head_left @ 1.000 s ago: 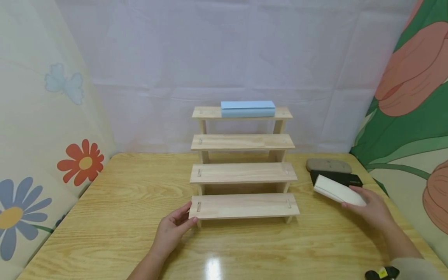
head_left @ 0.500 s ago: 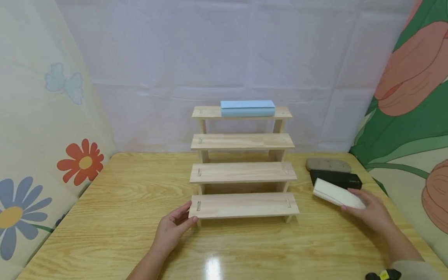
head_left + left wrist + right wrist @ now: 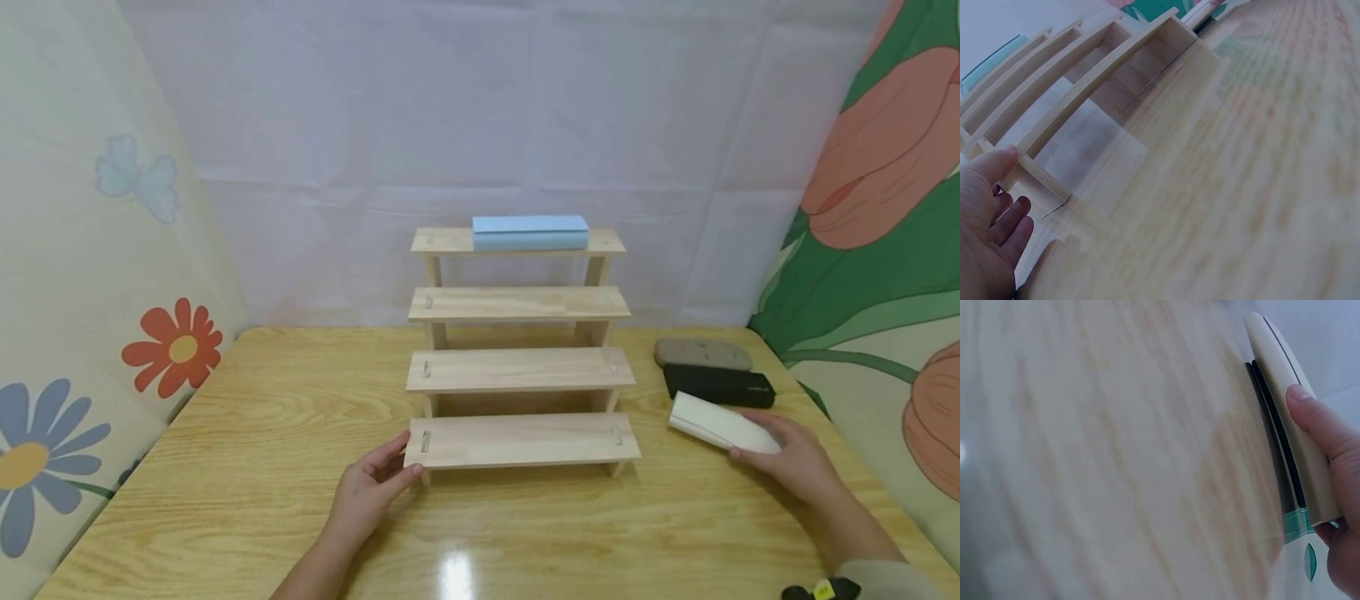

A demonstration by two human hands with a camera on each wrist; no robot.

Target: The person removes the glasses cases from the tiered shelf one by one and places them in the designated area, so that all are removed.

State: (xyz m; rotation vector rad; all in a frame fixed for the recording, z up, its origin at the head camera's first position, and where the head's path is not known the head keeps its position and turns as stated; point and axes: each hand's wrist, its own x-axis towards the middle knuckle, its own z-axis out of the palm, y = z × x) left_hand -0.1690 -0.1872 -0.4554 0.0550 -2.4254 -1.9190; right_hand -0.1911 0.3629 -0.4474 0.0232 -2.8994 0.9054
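Observation:
A four-step wooden display stand [image 3: 521, 442] stands mid-table. My left hand [image 3: 367, 496] grips the left end of its lowest step, thumb at the front edge and fingers behind; the left wrist view shows the thumb on the board's corner. On the top step lies a light blue glasses case [image 3: 530, 240]. To the right of the stand, my right hand [image 3: 802, 462] holds a white glasses case [image 3: 716, 422] by its right end. In the right wrist view, the thumb lies along this white case [image 3: 1285, 369]; most other fingers are hidden behind it.
Behind the white case, a black case [image 3: 718, 386] and a grey-brown case [image 3: 702, 354] lie side by side on the wood-grain table [image 3: 300, 392]. A white cloth [image 3: 480, 108] hangs at the back. Flower-printed cloths flank both sides.
My right hand has brought the white glasses case slightly down and toward me, uncovering more of the black case. The left hand keeps its grip on the stand.

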